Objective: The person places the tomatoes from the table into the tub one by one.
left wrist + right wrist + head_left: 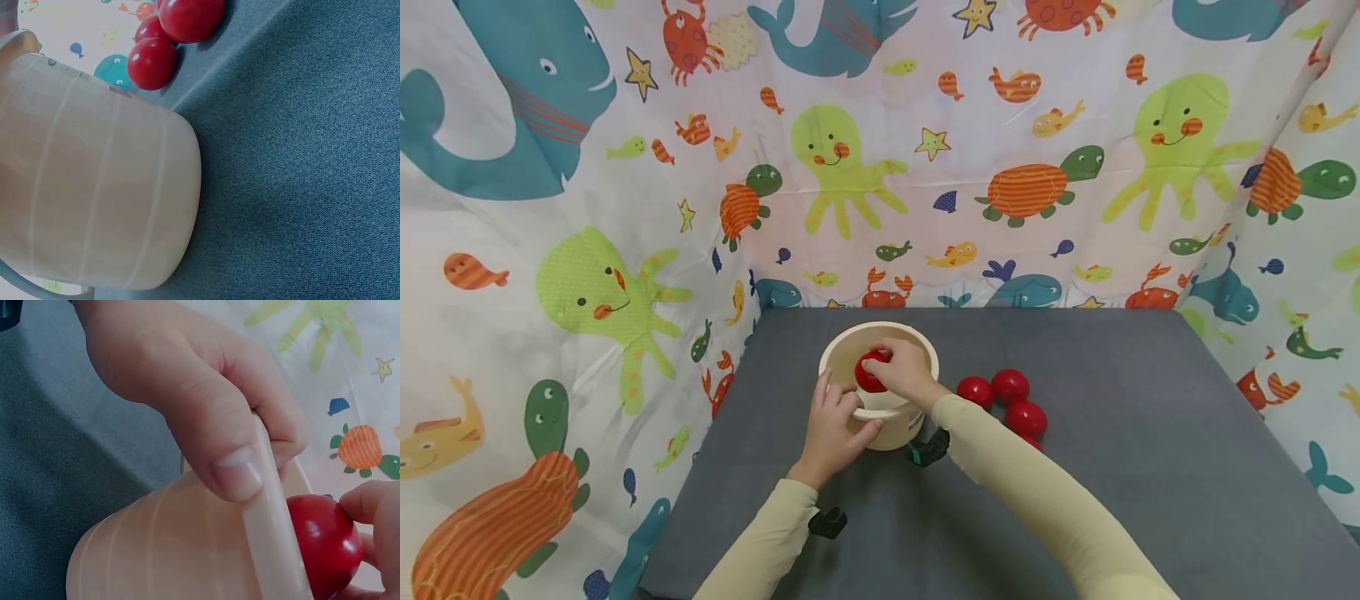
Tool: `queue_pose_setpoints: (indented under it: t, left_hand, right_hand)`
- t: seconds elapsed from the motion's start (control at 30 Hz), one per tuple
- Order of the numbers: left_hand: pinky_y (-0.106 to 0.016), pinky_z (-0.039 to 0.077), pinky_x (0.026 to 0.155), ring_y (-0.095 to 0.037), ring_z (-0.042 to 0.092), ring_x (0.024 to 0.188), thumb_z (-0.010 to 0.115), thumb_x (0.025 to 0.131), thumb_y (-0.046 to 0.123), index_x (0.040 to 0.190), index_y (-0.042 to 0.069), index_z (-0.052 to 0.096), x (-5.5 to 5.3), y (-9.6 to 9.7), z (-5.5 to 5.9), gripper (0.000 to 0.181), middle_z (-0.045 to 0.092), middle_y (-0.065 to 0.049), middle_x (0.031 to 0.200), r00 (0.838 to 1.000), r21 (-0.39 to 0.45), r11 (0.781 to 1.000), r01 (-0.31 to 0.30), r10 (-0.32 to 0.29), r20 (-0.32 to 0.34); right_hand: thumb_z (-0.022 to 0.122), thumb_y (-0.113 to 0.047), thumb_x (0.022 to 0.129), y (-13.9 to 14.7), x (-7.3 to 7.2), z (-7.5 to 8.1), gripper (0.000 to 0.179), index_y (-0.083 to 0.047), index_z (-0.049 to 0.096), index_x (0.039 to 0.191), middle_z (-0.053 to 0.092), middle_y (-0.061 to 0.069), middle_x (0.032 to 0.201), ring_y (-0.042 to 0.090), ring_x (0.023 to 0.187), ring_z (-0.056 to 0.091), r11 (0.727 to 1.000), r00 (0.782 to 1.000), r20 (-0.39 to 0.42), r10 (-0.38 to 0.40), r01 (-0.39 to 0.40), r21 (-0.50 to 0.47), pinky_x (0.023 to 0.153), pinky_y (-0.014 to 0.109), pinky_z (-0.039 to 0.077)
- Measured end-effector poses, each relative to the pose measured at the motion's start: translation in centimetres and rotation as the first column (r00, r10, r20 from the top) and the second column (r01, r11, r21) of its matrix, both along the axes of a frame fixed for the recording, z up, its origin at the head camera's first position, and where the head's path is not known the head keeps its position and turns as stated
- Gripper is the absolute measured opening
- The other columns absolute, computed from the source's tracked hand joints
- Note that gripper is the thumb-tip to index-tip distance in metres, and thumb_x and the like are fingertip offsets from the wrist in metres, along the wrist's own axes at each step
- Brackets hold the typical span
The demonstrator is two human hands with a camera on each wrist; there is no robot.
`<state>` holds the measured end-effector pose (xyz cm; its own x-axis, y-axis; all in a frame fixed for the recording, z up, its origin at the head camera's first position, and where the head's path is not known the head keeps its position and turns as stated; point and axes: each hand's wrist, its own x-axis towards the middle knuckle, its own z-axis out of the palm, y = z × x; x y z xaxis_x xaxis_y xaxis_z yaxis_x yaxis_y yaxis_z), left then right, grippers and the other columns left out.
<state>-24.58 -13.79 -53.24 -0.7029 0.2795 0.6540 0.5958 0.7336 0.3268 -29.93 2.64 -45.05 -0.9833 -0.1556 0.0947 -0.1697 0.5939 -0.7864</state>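
Observation:
A cream plastic bucket (891, 432) stands upright on the dark table. My left hand (835, 429) grips its near-left rim; in the right wrist view the left thumb (237, 475) lies on the outside wall and the fingers go over the rim. Inside the bucket's mouth, my right hand (901, 371) holds a shiny red ball (870, 372) between thumb and fingers. The same ball (325, 544) shows beyond the rim in the right wrist view. The left wrist view is mostly filled by the bucket's ribbed side (100, 181). The bucket's bottom is partly hidden.
Several more red balls (1011, 386) lie grouped on the table (1150, 433) just right of the bucket, one partly behind the right sleeve (1037, 492). A curtain (895, 192) printed with sea animals hangs behind and at both sides.

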Motion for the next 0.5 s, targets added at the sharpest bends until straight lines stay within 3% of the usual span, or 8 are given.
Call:
queue_pose_setpoints:
  t: [0.23,0.5]
  left_hand:
    - [-0.064,0.026,0.123,-0.036,0.052,0.126,0.068,0.083,0.042,0.083,0.012,0.062,-0.16,-0.01,-0.03,0.031,0.066,-0.012,0.107,1.000,-0.021,1.000,-0.018,0.018,0.002]
    - [-0.064,0.027,0.123,-0.040,0.051,0.129,0.067,0.084,0.043,0.082,0.012,0.062,-0.06,-0.13,-0.02,0.031,0.065,-0.012,0.107,1.000,-0.023,1.000,-0.016,0.016,-0.004]
  right_hand:
    - [0.071,-0.027,0.091,-0.21,-0.09,-0.24,0.039,-0.008,0.070,0.125,0.073,0.013,0.121,0.029,0.107,0.069,0.999,0.999,0.014,0.036,-0.037,0.040,0.093,0.043,0.061]
    - [0.071,-0.026,0.090,-0.35,0.04,-0.43,0.039,-0.007,0.070,0.124,0.074,0.013,0.121,0.029,0.106,0.069,0.996,0.999,0.014,0.051,-0.052,0.075,0.093,0.044,0.061]
